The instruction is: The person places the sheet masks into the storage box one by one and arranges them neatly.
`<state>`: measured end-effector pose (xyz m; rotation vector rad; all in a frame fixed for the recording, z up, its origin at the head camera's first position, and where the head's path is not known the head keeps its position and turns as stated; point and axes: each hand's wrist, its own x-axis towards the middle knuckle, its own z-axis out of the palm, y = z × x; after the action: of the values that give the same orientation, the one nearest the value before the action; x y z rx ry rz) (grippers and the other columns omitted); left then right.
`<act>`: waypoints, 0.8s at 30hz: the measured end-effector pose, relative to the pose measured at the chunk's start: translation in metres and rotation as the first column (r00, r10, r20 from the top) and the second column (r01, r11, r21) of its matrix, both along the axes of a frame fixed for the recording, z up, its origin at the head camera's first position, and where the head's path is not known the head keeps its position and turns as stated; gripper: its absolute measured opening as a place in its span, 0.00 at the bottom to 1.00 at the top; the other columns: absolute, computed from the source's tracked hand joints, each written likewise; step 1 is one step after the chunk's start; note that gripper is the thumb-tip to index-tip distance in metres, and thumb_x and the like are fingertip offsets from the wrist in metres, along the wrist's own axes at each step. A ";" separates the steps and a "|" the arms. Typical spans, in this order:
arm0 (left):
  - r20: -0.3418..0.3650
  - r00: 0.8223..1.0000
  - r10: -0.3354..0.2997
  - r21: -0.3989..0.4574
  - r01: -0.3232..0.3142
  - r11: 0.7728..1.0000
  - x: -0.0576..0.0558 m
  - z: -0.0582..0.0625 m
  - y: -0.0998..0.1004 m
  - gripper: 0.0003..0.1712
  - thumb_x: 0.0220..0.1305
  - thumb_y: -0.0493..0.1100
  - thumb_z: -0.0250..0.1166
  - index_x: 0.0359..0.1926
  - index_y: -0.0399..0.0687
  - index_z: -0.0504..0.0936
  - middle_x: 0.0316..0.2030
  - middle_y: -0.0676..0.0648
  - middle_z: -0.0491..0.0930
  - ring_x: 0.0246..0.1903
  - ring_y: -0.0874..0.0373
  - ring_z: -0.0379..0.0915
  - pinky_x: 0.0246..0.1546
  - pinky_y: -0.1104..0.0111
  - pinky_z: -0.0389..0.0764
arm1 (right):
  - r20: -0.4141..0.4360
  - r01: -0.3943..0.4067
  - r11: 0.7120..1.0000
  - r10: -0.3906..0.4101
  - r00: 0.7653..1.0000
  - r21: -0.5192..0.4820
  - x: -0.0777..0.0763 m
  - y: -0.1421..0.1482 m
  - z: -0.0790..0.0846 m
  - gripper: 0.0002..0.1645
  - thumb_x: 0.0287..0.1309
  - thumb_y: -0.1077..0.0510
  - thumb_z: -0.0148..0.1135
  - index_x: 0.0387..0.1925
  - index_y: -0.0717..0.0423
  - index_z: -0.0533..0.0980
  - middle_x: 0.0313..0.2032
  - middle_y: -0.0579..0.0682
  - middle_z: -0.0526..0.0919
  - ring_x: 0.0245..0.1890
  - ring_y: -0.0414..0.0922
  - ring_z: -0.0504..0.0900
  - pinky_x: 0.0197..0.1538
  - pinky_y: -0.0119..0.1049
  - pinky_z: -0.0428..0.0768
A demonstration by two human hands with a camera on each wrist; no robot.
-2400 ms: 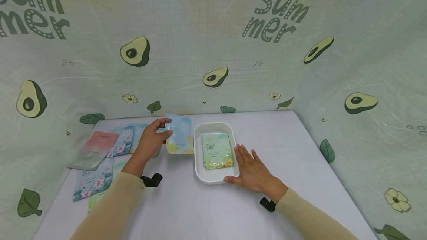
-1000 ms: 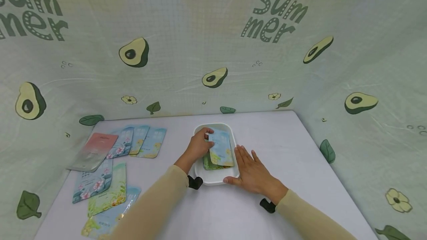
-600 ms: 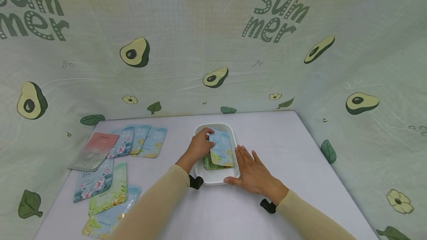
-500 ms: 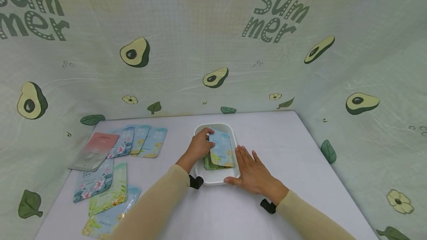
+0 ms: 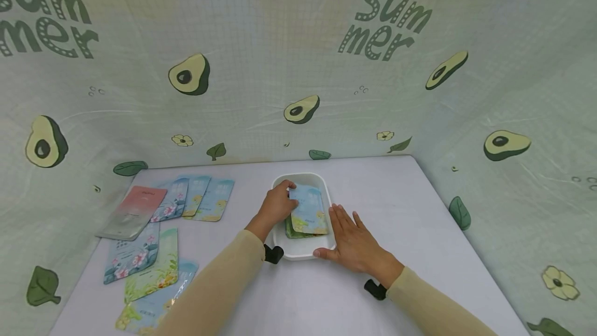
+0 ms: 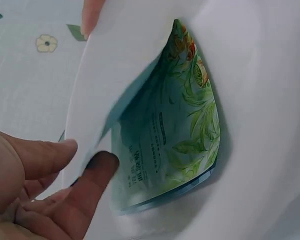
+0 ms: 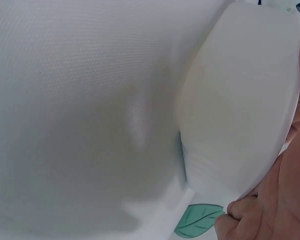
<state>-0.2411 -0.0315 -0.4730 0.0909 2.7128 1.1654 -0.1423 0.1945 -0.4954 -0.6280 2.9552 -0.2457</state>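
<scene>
My left hand pinches the left edge of a pale blue sheet-mask packet over the white tray. In the left wrist view, the left hand has the tilted blue packet's edge between thumb and fingers. Beneath it lies a green leaf-printed packet inside the tray, mostly covered in the head view. My right hand rests against the tray's right rim, fingers straight and thumb at the front corner. The right wrist view catches the tray's outer wall beside the right hand.
At the left lie several more packets: a pink and silver one, a blue floral one, a green one and blue ones. The white table meets an avocado-print cloth behind.
Over the frames, my left hand carried the blue packet rightward from beside the tray to above the green packet. Lately it shifted only slightly left and down. The right hand stayed at the rim.
</scene>
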 end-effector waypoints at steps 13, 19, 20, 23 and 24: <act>-0.219 0.975 0.045 -0.005 -0.047 0.999 0.012 0.004 -0.025 0.18 0.78 0.38 0.60 0.65 0.47 0.80 0.61 0.44 0.83 0.57 0.49 0.83 0.52 0.57 0.87 | 0.001 0.013 1.000 -0.013 1.000 -0.011 -0.001 -0.001 0.000 0.74 0.63 0.14 0.48 0.82 0.70 0.46 0.82 0.68 0.49 0.84 0.61 0.49 0.81 0.64 0.52; -0.332 0.943 0.004 -0.080 -0.033 0.996 0.018 0.002 -0.073 0.17 0.79 0.40 0.59 0.64 0.47 0.81 0.59 0.42 0.84 0.60 0.46 0.81 0.57 0.53 0.84 | 0.017 0.015 1.000 -0.015 1.000 -0.016 0.000 -0.002 0.000 0.75 0.62 0.14 0.49 0.82 0.69 0.44 0.82 0.67 0.47 0.84 0.60 0.47 0.81 0.64 0.51; -0.351 0.936 -0.009 -0.113 -0.033 0.993 0.019 0.001 -0.084 0.17 0.79 0.40 0.59 0.64 0.46 0.81 0.59 0.41 0.84 0.61 0.44 0.81 0.58 0.51 0.83 | 0.016 0.016 1.000 -0.015 1.000 -0.018 0.000 -0.001 0.000 0.75 0.62 0.14 0.49 0.82 0.69 0.44 0.82 0.67 0.47 0.84 0.60 0.47 0.81 0.64 0.51; -0.387 0.921 -0.049 -0.213 -0.038 0.976 0.023 -0.002 -0.122 0.18 0.79 0.39 0.58 0.64 0.44 0.81 0.61 0.39 0.83 0.63 0.39 0.77 0.63 0.46 0.79 | 0.010 0.012 1.000 -0.012 1.000 -0.022 -0.001 -0.002 -0.001 0.74 0.62 0.14 0.48 0.82 0.69 0.45 0.82 0.68 0.48 0.84 0.60 0.48 0.81 0.64 0.52; -0.385 0.921 -0.055 -0.246 -0.044 0.968 0.024 -0.004 -0.136 0.18 0.79 0.39 0.57 0.65 0.44 0.80 0.62 0.38 0.82 0.65 0.38 0.76 0.64 0.44 0.77 | 0.008 0.011 1.000 -0.011 1.000 -0.024 0.000 -0.002 -0.001 0.75 0.62 0.14 0.48 0.82 0.70 0.45 0.82 0.68 0.48 0.84 0.61 0.48 0.81 0.64 0.52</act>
<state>-0.2175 -0.1671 -0.4770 0.3276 3.1807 0.8658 -0.1428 0.1929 -0.4959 -0.6124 2.9530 -0.2843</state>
